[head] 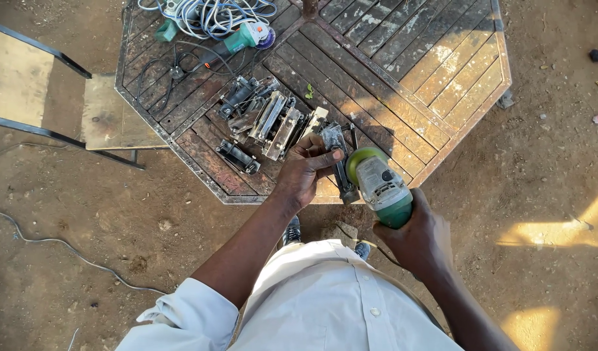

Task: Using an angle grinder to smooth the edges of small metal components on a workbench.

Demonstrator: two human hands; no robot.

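Down at the near edge of the octagonal slatted counter [442, 78], the person's left hand [305, 172] has its grip closed on a dark metal piece [334, 140], thumb on top, pinning it against the wood. The right hand [419, 237] is wrapped tight around the body of a green angle grinder [380, 185], whose head sits just beside that piece. Left of the held part lies a cluster of similar metal pieces [266, 117]. Farther back rest a second green grinder [243, 38] and a coil of pale cable [214, 14]. A wooden chair [58, 97] stands beside the counter on bare earth.
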